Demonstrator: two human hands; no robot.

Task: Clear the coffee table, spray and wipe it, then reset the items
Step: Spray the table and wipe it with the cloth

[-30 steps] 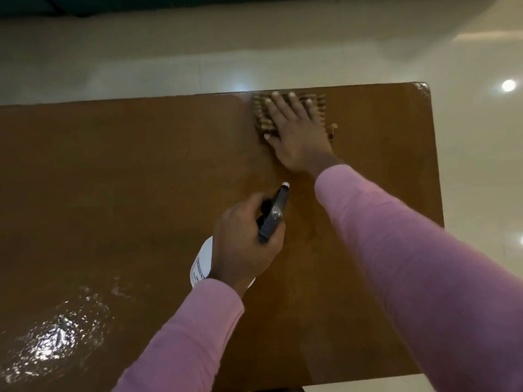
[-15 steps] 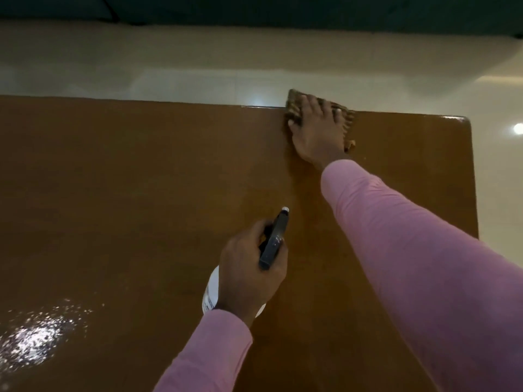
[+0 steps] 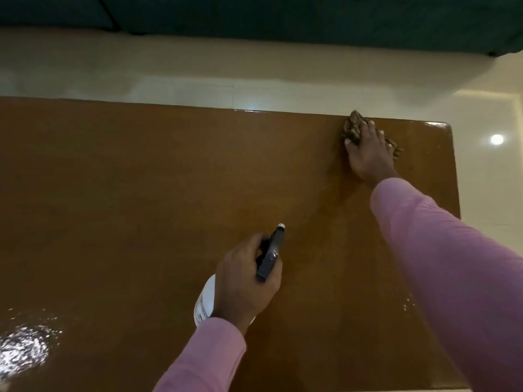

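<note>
The brown coffee table (image 3: 141, 207) fills most of the view, its top glossy and wet. My right hand (image 3: 368, 154) presses flat on a brown cloth (image 3: 352, 127) near the table's far right edge; most of the cloth is hidden under the fingers. My left hand (image 3: 243, 284) is closed around a spray bottle (image 3: 268, 256) with a dark trigger head and a white labelled body, held just above the middle of the table, nozzle pointing away from me.
A patch of shining liquid (image 3: 22, 349) lies at the near left of the tabletop. Pale tiled floor (image 3: 254, 66) lies beyond the far edge, and a dark green sofa (image 3: 283, 15) runs along the top.
My right hand has slid the cloth to the right along the far edge, toward the far right corner. The left hand keeps its hold on the spray bottle.
</note>
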